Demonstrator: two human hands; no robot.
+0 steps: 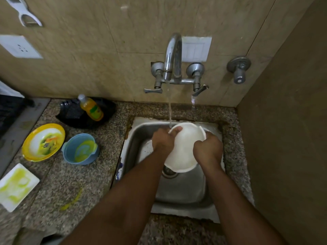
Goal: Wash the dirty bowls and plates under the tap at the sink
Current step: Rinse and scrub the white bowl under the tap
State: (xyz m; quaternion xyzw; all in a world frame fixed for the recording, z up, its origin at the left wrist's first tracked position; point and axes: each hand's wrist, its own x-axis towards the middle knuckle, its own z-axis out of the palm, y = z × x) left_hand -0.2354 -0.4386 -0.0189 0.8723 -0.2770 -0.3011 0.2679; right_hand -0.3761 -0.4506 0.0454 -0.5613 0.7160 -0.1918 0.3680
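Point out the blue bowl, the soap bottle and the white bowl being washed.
blue bowl (80, 149): head view, on its stained inside.
soap bottle (92, 109): head view, on its orange body.
white bowl (185, 144): head view, on its outer wall between the hands.

I see two bare forearms ending in the left hand (163, 141) and right hand (208, 150). No sleeve covers either forearm. I see no gloves or rings.

dim warm light | soft blur | wide-angle bending at edges
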